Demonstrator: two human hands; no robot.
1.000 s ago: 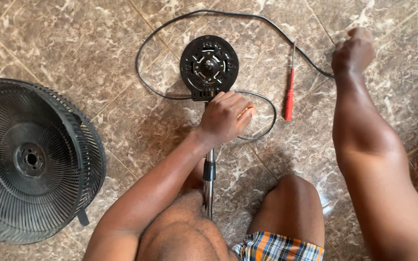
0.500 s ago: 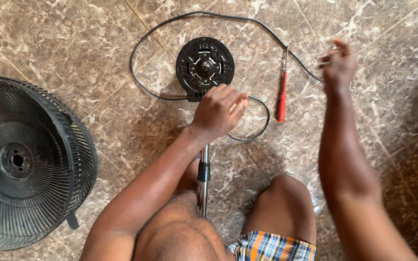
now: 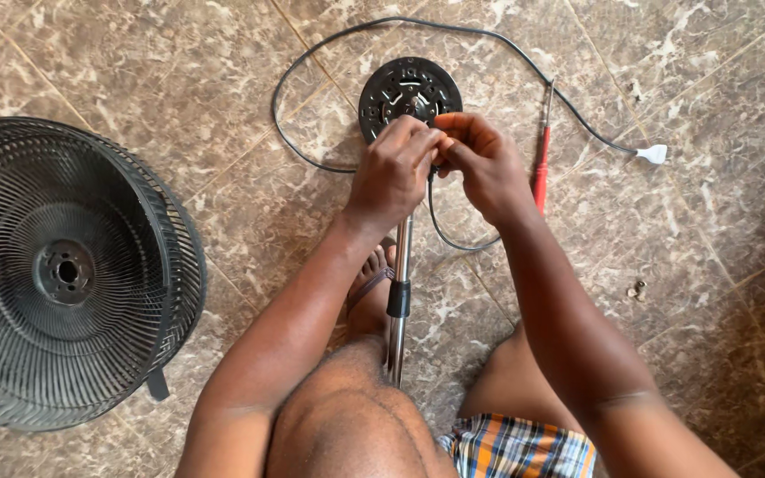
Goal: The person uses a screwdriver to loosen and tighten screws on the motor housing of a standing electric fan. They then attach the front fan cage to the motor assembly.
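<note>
Chrome pole [image 3: 399, 265] runs up between my knees, and both hands meet at its top end, right against the near rim of the round black base [image 3: 409, 93]. Left hand [image 3: 391, 177] is curled closed around the top of the pole; right hand [image 3: 484, 164] pinches fingertip to fingertip with it over something small — I can't tell what, my fingers cover it. The black cord [image 3: 312, 62] loops out from under my hands, circles behind the base and ends at a white plug [image 3: 654, 154] far right of my grip.

To do this well, I judge: keep the left hand steady as the anchor, let the right do the fine work, and keep the cord slack so it doesn't tug the joint.

The base looks like a flat black disc, ribbed, with a pale square centre, lying on brown marbled tile [image 3: 179, 80]. Red-handled screwdriver [image 3: 540, 168] just right of my right hand — within reach. Black fan grille [image 3: 64, 274] well off to the left. Small screw [image 3: 637, 289] down right.
</note>
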